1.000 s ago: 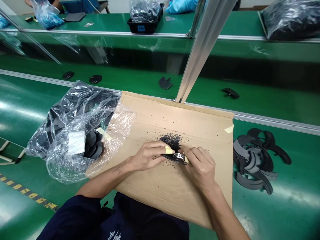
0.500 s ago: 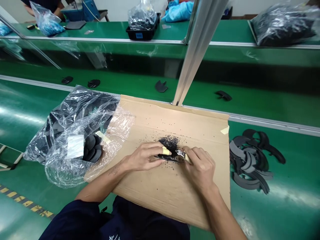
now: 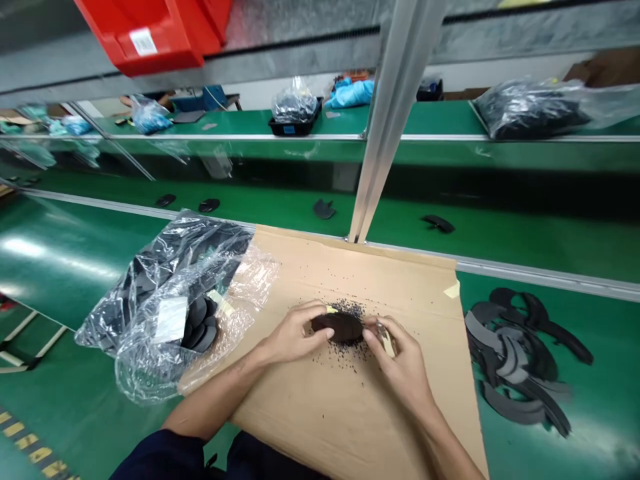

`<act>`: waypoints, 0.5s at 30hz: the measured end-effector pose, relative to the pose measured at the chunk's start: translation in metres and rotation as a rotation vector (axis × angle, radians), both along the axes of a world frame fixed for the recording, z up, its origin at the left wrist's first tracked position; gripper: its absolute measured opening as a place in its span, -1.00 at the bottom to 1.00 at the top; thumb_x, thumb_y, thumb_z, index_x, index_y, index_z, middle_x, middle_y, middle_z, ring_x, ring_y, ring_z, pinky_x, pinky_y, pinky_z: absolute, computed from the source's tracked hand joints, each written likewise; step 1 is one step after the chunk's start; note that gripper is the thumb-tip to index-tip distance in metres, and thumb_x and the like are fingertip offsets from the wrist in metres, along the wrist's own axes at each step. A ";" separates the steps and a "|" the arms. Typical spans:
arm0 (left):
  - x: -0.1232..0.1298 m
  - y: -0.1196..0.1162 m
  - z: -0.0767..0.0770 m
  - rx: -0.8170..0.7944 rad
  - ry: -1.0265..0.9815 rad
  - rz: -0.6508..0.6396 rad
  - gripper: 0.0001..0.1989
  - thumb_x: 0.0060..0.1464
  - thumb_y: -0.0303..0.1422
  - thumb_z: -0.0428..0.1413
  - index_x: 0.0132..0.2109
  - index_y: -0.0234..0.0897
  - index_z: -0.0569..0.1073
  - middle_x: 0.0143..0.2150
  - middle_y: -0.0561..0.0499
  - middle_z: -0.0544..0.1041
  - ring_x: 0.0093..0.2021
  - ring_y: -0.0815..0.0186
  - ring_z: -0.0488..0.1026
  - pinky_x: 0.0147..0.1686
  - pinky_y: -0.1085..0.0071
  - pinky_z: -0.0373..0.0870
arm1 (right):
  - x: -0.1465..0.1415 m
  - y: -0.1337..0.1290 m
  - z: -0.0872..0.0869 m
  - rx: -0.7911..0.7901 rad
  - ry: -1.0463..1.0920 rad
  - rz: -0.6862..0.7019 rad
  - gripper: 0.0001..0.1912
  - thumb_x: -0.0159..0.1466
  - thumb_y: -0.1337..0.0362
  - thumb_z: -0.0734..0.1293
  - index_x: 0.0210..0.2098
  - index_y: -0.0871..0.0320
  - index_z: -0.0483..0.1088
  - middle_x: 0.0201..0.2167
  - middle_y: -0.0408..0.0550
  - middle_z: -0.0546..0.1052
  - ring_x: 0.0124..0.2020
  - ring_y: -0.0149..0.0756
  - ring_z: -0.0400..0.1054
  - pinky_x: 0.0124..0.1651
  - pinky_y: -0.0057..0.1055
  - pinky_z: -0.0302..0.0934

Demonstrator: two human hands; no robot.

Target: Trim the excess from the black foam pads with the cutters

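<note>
My left hand (image 3: 296,335) grips the left end of a flat, oval black plastic piece (image 3: 339,327), thumb on the near face and a yellow-wrapped fingertip behind. The piece is tilted so that its broad face shows. My right hand (image 3: 403,360) is closed around small nippers (image 3: 386,340) with a pale yellow handle, and its thumb and fingertips touch the piece's right end. Small black trimmings (image 3: 353,360) lie scattered below and behind the piece on a cardboard sheet (image 3: 320,400).
Left of the cardboard, a clear plastic bag (image 3: 165,280) holds dark oval pieces. Curved black parts (image 3: 510,353) are heaped at the right. A metal post (image 3: 380,133) rises behind the cardboard. Several black parts lie on the green belt (image 3: 270,207); a red bin (image 3: 155,33) sits overhead.
The view has tipped upward, bringing the red bin into sight. The black piece has been raised and turned to show its face. The nippers have swung back into my right palm, off the piece.
</note>
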State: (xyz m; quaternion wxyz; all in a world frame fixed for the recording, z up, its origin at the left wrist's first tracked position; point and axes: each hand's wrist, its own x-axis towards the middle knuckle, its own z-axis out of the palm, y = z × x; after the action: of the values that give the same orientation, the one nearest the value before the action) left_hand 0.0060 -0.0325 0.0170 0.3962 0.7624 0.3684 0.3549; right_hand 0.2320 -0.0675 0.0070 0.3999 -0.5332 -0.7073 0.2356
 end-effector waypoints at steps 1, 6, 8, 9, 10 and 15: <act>0.002 0.001 0.001 -0.036 -0.006 0.011 -0.77 0.29 -0.26 0.12 -0.20 -0.36 0.53 -0.30 -0.06 0.49 -0.28 0.28 0.43 -0.26 0.42 0.40 | 0.000 0.000 0.001 -0.077 0.089 0.009 -0.76 0.40 0.12 0.27 -0.09 0.13 0.45 -0.27 -0.03 0.57 -0.26 -0.18 0.49 -0.23 -0.35 0.37; 0.008 0.014 -0.005 -0.180 -0.083 -0.151 -0.42 0.29 0.10 0.02 -0.10 -0.37 0.58 -0.22 -0.12 0.54 -0.21 0.25 0.47 -0.17 0.40 0.41 | 0.004 0.003 -0.008 -0.129 0.201 0.047 -0.67 0.31 -0.04 0.37 -0.21 0.11 0.50 -0.28 0.00 0.59 -0.29 -0.16 0.49 -0.18 -0.35 0.41; 0.008 0.025 -0.008 -0.314 -0.081 -0.272 -0.32 0.28 0.18 -0.07 -0.05 -0.37 0.59 -0.18 -0.13 0.57 -0.18 0.27 0.49 -0.13 0.40 0.42 | 0.004 0.005 -0.011 -0.013 0.190 0.085 -0.72 0.32 0.00 0.38 -0.25 0.09 0.50 -0.29 0.01 0.59 -0.28 -0.15 0.49 -0.16 -0.35 0.42; 0.007 0.031 -0.008 -0.398 -0.055 -0.333 -0.33 0.27 0.17 -0.04 -0.02 -0.37 0.59 -0.19 -0.11 0.58 -0.20 0.29 0.50 -0.15 0.42 0.43 | 0.004 0.006 -0.013 0.043 0.180 0.109 -0.74 0.34 0.02 0.37 -0.26 0.08 0.49 -0.31 0.01 0.58 -0.29 -0.16 0.49 -0.16 -0.35 0.42; 0.006 0.038 -0.007 -0.479 -0.014 -0.393 -0.37 0.25 0.14 0.03 -0.01 -0.37 0.59 -0.21 -0.09 0.59 -0.23 0.31 0.51 -0.19 0.44 0.44 | 0.004 0.007 -0.014 0.094 0.164 0.132 -0.76 0.35 0.04 0.36 -0.26 0.08 0.49 -0.31 0.02 0.57 -0.29 -0.15 0.49 -0.17 -0.34 0.42; -0.007 0.082 0.029 -0.391 0.394 -0.561 -0.73 0.16 -0.31 0.31 -0.02 -0.34 0.59 -0.28 0.03 0.63 -0.31 0.38 0.56 -0.29 0.57 0.45 | 0.004 0.010 -0.016 0.337 -0.012 0.060 -0.78 0.41 0.13 0.30 -0.04 0.09 0.45 -0.19 0.10 0.53 -0.19 -0.10 0.49 -0.13 -0.26 0.42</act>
State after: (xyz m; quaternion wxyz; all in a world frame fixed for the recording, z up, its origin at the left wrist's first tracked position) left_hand -0.0008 0.0493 0.0462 0.5373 0.7971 0.2754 0.0027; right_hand 0.2357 -0.0575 -0.0086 0.4723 -0.4388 -0.7546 0.1225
